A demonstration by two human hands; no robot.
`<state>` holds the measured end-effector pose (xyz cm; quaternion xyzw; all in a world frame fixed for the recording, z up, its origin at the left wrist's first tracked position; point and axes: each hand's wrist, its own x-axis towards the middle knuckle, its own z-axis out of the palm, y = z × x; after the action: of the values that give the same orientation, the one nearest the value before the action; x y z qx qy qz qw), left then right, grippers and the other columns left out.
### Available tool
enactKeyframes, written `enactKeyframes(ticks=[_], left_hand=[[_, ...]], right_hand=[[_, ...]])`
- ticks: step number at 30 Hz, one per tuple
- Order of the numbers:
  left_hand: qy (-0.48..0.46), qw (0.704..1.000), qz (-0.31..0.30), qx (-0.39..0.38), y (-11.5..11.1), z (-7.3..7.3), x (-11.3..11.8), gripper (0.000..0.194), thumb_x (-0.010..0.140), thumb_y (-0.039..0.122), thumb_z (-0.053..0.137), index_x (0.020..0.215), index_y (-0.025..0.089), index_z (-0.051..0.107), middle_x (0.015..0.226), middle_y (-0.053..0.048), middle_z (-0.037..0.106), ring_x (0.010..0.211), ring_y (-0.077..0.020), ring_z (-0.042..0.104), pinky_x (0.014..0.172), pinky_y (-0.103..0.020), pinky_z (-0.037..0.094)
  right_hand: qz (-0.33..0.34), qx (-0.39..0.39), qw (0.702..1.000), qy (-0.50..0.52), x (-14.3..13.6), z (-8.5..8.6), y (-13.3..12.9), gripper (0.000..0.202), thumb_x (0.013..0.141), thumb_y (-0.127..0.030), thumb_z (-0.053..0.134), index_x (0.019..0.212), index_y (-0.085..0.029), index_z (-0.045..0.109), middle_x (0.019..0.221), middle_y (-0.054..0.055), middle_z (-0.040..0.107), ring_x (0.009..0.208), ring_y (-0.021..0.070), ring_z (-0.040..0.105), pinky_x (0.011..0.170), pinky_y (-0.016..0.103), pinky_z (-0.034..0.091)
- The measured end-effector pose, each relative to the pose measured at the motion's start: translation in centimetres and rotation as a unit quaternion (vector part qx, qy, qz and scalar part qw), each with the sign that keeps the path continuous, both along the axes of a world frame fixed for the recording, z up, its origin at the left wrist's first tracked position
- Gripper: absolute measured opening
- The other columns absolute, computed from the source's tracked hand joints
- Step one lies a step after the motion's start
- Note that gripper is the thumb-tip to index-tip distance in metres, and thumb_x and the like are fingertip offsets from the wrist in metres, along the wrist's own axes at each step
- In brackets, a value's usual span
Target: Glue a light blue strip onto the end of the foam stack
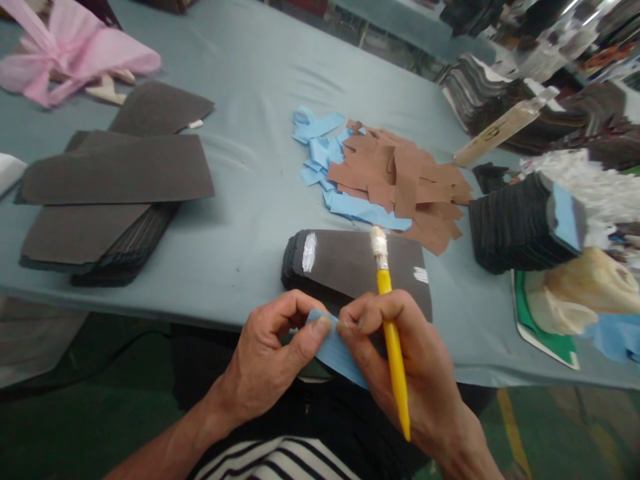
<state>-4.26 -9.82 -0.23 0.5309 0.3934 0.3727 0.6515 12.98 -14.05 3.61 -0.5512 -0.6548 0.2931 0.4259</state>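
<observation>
A light blue strip is pinched at its upper end between both of my hands, close to the table's front edge. My left hand grips it with thumb and forefinger. My right hand pinches it as well and carries a yellow-handled brush between the fingers, its white-coated bristles pointing away from me. Just beyond my hands lies a stack of dark grey pieces. The top piece has white smears at its left and right ends. The stack's near side is partly hidden by my hands.
Brown strips and blue strips lie heaped behind the stack. Dark panels are piled at left, near a pink cloth. At right are a bundled dark stack, a clear bottle and a cream-coloured container.
</observation>
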Motion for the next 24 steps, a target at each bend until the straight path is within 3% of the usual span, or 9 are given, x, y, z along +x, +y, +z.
enactKeyframes(ticks=[3, 7, 10, 15, 19, 21, 24], left_hand=[[0.066, 0.994, 0.031, 0.078, 0.2, -0.1, -0.1, 0.019, 0.094, 0.033, 0.067, 0.080, 0.020, 0.070, 0.067, 0.002, 0.066, 0.060, -0.0119, 0.058, 0.062, -0.022, 0.050], [0.158, 0.963, 0.045, 0.211, 0.6, -0.7, -1.0, 0.015, 0.092, 0.024, 0.061, 0.079, 0.022, 0.068, 0.071, 0.000, 0.073, 0.065, -0.0144, 0.065, 0.069, -0.024, 0.053], [0.187, 0.954, 0.046, 0.232, 0.6, -1.0, -1.6, 0.018, 0.092, 0.024, 0.057, 0.076, 0.024, 0.064, 0.069, 0.000, 0.071, 0.064, -0.0149, 0.064, 0.069, -0.025, 0.053], [0.111, 0.987, 0.048, 0.107, 0.3, -1.2, -1.6, 0.025, 0.099, 0.029, 0.053, 0.075, 0.024, 0.058, 0.065, 0.004, 0.063, 0.060, -0.0123, 0.059, 0.063, -0.023, 0.048], [0.029, 0.996, 0.068, 0.044, 0.2, -1.8, -1.8, 0.043, 0.108, 0.047, 0.051, 0.073, 0.022, 0.056, 0.067, 0.002, 0.059, 0.065, -0.0126, 0.057, 0.068, -0.024, 0.048], [-0.010, 0.999, 0.050, -0.007, 0.1, -2.3, -1.9, 0.049, 0.101, 0.063, 0.061, 0.077, 0.021, 0.060, 0.072, 0.001, 0.061, 0.068, -0.0128, 0.057, 0.068, -0.024, 0.048], [-0.119, 0.981, -0.046, -0.146, -0.3, -2.7, -1.6, 0.065, 0.081, 0.081, 0.076, 0.099, 0.019, 0.065, 0.086, -0.002, 0.068, 0.073, -0.0140, 0.060, 0.066, -0.024, 0.051]], right_hand=[[0.004, -0.008, 1.000, -0.009, 0.2, 0.0, -0.1, 0.022, 0.101, -0.010, 0.062, 0.098, -0.028, 0.050, 0.086, -0.008, 0.066, 0.073, 0.0061, 0.064, 0.067, 0.015, 0.052], [0.019, -0.015, 0.999, -0.029, 0.6, -0.3, -0.2, 0.022, 0.101, -0.009, 0.061, 0.101, -0.029, 0.051, 0.087, -0.007, 0.066, 0.074, 0.0071, 0.065, 0.070, 0.016, 0.053], [0.027, -0.018, 0.999, -0.036, 0.6, -0.5, -0.2, 0.021, 0.102, -0.010, 0.061, 0.102, -0.029, 0.052, 0.086, -0.006, 0.067, 0.074, 0.0085, 0.066, 0.070, 0.018, 0.055], [0.010, -0.007, 0.999, -0.039, 0.3, -0.4, 0.1, 0.020, 0.100, -0.010, 0.063, 0.098, -0.027, 0.053, 0.085, -0.005, 0.069, 0.072, 0.0089, 0.068, 0.069, 0.018, 0.056], [-0.015, 0.002, 1.000, -0.024, 0.1, -0.1, 0.4, 0.022, 0.100, -0.011, 0.065, 0.092, -0.027, 0.051, 0.083, -0.006, 0.069, 0.069, 0.0076, 0.067, 0.066, 0.015, 0.055], [-0.030, 0.009, 0.999, -0.011, 0.0, 0.1, 0.5, 0.023, 0.100, -0.012, 0.065, 0.092, -0.027, 0.050, 0.083, -0.006, 0.069, 0.069, 0.0066, 0.067, 0.064, 0.013, 0.054], [-0.047, 0.016, 0.999, 0.002, -0.3, 0.3, 0.6, 0.023, 0.100, -0.012, 0.065, 0.093, -0.028, 0.050, 0.085, -0.006, 0.069, 0.067, 0.0057, 0.066, 0.058, 0.011, 0.050]])
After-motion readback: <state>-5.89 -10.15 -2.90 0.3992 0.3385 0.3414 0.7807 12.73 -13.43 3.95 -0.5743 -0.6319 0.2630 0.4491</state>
